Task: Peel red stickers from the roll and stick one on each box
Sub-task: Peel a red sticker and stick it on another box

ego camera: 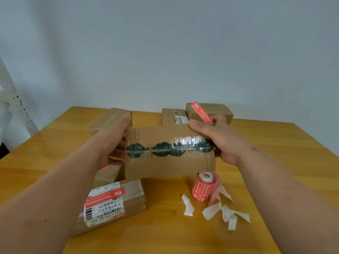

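I hold a taped cardboard box with black scribbles up above the table, one hand at each end. My left hand grips its left end. My right hand grips the right end and also pinches a peeled red sticker that juts up and to the left. Standing on the table below the box is the red sticker roll. At the near left lies a box with a shipping label and a red sticker on it.
Three more cardboard boxes sit at the back: one behind my left hand, two behind my right hand. Several white backing strips litter the wooden table near the roll. A white metal rack stands at the far left.
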Demonstrator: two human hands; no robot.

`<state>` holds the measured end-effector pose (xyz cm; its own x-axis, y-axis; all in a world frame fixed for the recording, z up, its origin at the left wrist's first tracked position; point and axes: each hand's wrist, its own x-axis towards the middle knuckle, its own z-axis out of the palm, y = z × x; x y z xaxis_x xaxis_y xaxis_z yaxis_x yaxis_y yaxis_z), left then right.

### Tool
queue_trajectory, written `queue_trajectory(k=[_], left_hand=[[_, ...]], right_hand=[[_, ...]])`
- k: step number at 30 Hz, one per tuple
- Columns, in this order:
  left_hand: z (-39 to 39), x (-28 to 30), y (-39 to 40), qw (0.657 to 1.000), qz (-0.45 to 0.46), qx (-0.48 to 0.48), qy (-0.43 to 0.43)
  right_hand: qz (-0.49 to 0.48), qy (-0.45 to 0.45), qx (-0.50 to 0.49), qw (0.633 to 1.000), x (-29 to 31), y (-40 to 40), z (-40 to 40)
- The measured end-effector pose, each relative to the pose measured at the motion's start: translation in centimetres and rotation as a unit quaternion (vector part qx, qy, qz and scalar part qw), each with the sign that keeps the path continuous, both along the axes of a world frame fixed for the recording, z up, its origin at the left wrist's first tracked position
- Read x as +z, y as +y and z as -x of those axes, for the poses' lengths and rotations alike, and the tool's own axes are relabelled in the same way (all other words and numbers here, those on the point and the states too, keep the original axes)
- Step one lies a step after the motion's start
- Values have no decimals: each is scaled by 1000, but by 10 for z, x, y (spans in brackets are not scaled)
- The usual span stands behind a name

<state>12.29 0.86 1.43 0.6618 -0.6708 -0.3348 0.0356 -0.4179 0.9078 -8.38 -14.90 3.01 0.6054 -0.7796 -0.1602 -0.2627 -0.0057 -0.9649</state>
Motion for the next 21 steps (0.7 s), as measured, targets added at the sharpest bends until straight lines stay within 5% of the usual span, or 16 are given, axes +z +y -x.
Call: queue_trajectory(k=[9,12,16,21], left_hand=[[1,-11,-10,990,-90,-42,-98],[-1,-16,-16,966,-135,-52,-215],[-6,-20,-24,940,-42,-5,-338],[13,7,-29,951,114,1,-287]], right_hand=[[-64,41,-119,990,-13,-17,-17],[58,71,-156,984,-16,-19,-19],[227,22,-139,964,2,-11,-19],[264,71,24,961,14,8,-36]])
